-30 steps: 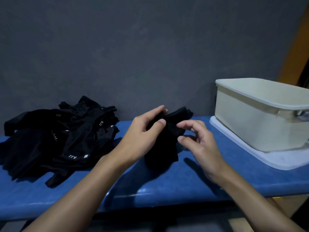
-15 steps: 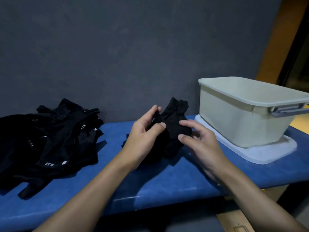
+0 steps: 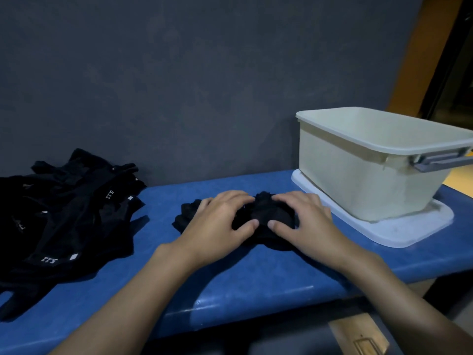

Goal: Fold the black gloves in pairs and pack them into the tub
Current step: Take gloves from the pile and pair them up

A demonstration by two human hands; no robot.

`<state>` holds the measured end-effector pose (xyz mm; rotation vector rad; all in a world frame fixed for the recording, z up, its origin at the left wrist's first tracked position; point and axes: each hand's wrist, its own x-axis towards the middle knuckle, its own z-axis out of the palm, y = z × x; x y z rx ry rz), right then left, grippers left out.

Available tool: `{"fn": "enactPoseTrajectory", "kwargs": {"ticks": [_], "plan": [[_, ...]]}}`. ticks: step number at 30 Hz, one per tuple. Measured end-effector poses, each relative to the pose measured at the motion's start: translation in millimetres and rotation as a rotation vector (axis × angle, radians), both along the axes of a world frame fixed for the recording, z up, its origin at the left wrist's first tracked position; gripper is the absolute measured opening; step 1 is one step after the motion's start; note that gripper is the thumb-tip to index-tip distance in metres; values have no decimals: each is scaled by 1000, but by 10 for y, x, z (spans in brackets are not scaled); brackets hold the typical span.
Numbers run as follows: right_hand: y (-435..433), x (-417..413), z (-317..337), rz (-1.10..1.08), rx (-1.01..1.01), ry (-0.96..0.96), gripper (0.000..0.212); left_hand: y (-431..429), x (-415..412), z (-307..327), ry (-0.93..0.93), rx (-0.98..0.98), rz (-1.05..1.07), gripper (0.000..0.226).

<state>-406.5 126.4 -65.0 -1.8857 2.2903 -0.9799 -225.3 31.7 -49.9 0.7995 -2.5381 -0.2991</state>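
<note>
A bundle of black gloves (image 3: 262, 213) lies on the blue bench (image 3: 256, 280) near its middle. My left hand (image 3: 220, 224) grips the bundle's left part, fingers curled over the top and thumb at the front. My right hand (image 3: 304, 221) grips the right part the same way. The two hands almost meet over the bundle and hide most of it. A loose pile of black gloves (image 3: 64, 213) with small white labels lies at the left of the bench. The cream tub (image 3: 345, 180) stands at the right, a little beyond my right hand; its inside is out of sight.
The tub sits on a white lid (image 3: 399, 231) that sticks out toward the bench's front. A grey handle (image 3: 440, 160) juts from the tub's right end. A dark grey wall runs right behind the bench. A wooden piece (image 3: 358, 336) shows below the bench's front edge.
Both hands have brought the glove bundle down from the air onto the bench and now hold it there. The view has shifted, so the tub and the pile sit differently in frame.
</note>
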Motion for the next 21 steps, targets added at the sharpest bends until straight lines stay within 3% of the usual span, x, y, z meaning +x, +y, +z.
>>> {"fn": "enactPoseTrajectory", "kwargs": {"ticks": [9, 15, 21], "plan": [[-6, -164, -55, 48, 307, 84, 66, -67, -6, -18, -390, -78, 25, 69], [-2, -195, -55, 142, 172, 18, 65, -106, -15, -33, -475, -116, 66, 79], [-22, -229, -37, 178, 366, 83, 76, -138, -27, -24, -492, -113, 57, 97]]}}
